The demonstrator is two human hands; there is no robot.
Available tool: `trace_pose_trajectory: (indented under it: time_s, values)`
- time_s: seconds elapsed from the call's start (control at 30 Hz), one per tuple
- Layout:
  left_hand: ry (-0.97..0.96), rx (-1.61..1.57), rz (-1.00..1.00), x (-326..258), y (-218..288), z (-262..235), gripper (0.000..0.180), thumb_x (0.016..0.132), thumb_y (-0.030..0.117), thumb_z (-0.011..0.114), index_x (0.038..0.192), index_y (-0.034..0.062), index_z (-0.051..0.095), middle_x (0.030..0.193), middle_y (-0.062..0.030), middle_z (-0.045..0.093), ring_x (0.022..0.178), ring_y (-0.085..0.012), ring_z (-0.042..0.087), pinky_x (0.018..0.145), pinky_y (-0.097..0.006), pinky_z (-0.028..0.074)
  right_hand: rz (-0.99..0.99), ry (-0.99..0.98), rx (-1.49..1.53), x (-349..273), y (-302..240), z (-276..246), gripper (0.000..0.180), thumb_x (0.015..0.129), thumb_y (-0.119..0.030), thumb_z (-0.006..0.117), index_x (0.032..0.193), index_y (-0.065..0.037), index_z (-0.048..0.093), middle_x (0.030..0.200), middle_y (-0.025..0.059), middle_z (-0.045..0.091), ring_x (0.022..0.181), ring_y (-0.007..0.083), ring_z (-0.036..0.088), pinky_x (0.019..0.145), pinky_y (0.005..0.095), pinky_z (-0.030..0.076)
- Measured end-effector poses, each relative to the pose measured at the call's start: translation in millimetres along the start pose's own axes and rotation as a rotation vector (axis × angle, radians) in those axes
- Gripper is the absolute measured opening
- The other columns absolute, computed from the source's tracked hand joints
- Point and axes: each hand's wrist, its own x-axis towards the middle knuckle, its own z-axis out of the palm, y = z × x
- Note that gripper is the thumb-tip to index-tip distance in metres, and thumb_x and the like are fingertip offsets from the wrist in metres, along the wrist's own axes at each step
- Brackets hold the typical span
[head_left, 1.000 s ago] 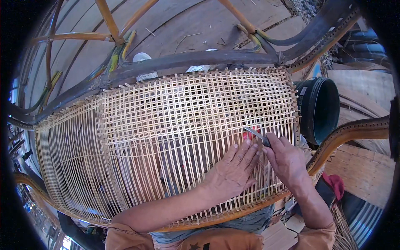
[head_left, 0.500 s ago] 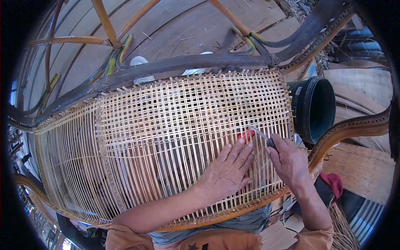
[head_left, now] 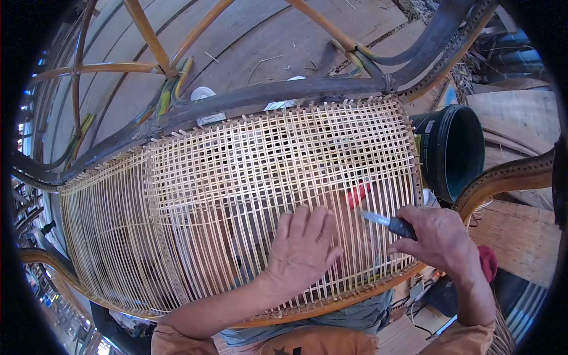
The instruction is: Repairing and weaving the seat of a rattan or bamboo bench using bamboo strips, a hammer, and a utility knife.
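A cane panel (head_left: 284, 148) is stretched over a rattan frame in front of me. Its far part is a close square weave, while the near part shows mostly lengthwise strands with gaps. My left hand (head_left: 302, 248) lies palm down on these strands, fingers extended and slightly apart, holding nothing. To its right, my right hand (head_left: 441, 236) grips a narrow metal-bladed tool (head_left: 387, 222) by its dark handle. The blade points left above the strands; its exact kind is unclear. Beyond the blade tip, a red object (head_left: 358, 194) shows among the strands, partly hidden.
A dark bucket (head_left: 461, 154) lies on its side right of the panel. Curved rattan arms (head_left: 503, 183) and dark poles (head_left: 266, 92) border the work. Wooden boards (head_left: 526, 236) and a red cloth (head_left: 488, 263) are at the right. Cane scraps litter the plank floor (head_left: 248, 41).
My left hand has slid left and away from the red object. My right hand has moved right and slightly nearer me with the tool, drawing its blade back from the weave's edge.
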Motion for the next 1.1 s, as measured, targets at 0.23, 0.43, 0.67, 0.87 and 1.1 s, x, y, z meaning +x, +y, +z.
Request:
trace_pose_trajectory:
  time_s: [0.23,0.43,0.67,0.87,1.1]
  values:
    - [-0.015,0.032,-0.190,14.9,-11.2,4.0,0.067,0.081,0.046,0.061,0.129,0.0006,0.048,0.132,-0.0150,0.040,0.126,-0.0340,0.033,0.104,-0.049,0.023,-0.118,0.030,-0.157,27.6,-3.0,-20.8,0.026,0.079,-0.031,0.070,0.089,-0.008,0.065,0.075,0.0118,0.063,0.074,0.0312,0.063,0.066,0.0405,0.048]
    - [-0.009,0.116,-0.156,6.2,-14.5,19.5,0.073,0.087,0.054,0.050,0.137,0.0006,0.043,0.154,-0.0219,0.016,0.143,-0.0454,0.002,0.111,-0.059,0.001,-0.269,-0.023,-0.211,32.1,-7.9,-19.0,0.023,0.081,-0.029,0.068,0.085,-0.007,0.063,0.073,0.0107,0.063,0.071,0.0316,0.063,0.065,0.0408,0.048]
    - [-0.038,0.078,-0.127,3.0,-13.1,13.2,0.083,0.082,0.057,0.057,0.140,0.0006,0.039,0.153,-0.0227,0.014,0.143,-0.0445,0.000,0.112,-0.058,0.000,-0.210,0.283,0.007,23.1,10.1,-36.9,0.025,0.081,-0.018,0.067,0.100,-0.003,0.063,0.084,0.0156,0.064,0.079,0.0311,0.063,0.071,0.0396,0.049]
    - [-0.218,-0.105,0.096,-28.0,2.9,6.4,0.077,0.086,0.058,0.051,0.138,0.0015,0.042,0.150,-0.0190,0.025,0.141,-0.0427,0.013,0.111,-0.057,0.010,-0.032,0.275,0.149,7.1,22.7,-64.8,0.033,0.080,-0.015,0.068,0.109,-0.001,0.063,0.089,0.0161,0.067,0.078,0.0285,0.065,0.071,0.0382,0.049]
    - [-0.247,-0.049,0.131,-42.0,-1.1,-3.6,0.074,0.088,0.058,0.050,0.136,0.0024,0.044,0.149,-0.0178,0.029,0.141,-0.0413,0.013,0.111,-0.055,0.010,0.046,0.093,-0.034,15.1,28.8,-54.2,0.026,0.084,-0.027,0.064,0.094,-0.004,0.069,0.080,0.0175,0.066,0.074,0.0340,0.064,0.069,0.0408,0.049]
